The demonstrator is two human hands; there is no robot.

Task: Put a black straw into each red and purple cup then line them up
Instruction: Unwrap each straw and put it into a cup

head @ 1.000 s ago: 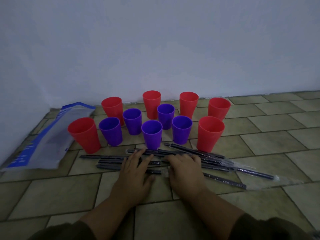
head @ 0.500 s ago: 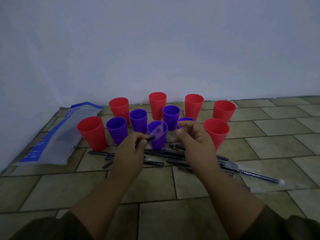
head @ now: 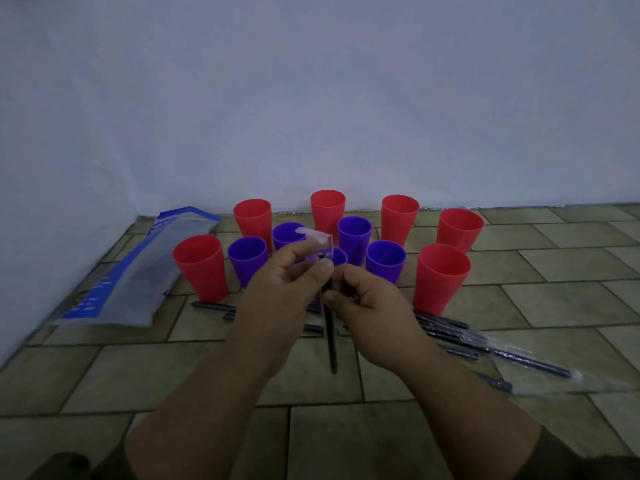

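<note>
We're holding one black straw in the air just in front of the cup cluster. It's hanging near-vertical, lower end free above the tiled floor.

The right hand is pinching the straw's upper part, thumb against curled fingers. The left hand is pinching the clear wrapper at the top, with film sticking up past the thumb. We're reading this as the unwrap step, sleeve coming off.

Handling guess: the straw is very light, thin and smooth, so it's probably slipping easily and kinking if squeezed hard. We're favouring a light pinch near the top, letting the length hang so the lower end drops into a cup mouth. The film looks flimsy and likely clingy.

The red cups and purple cups are standing upright in a loose arc, no straw showing in any. The front-middle purple one is partly hidden behind the hands.

More wrapped straws are lying on the floor under and beside the hands. A blue-and-clear bag is lying to the left, by the wall.
</note>
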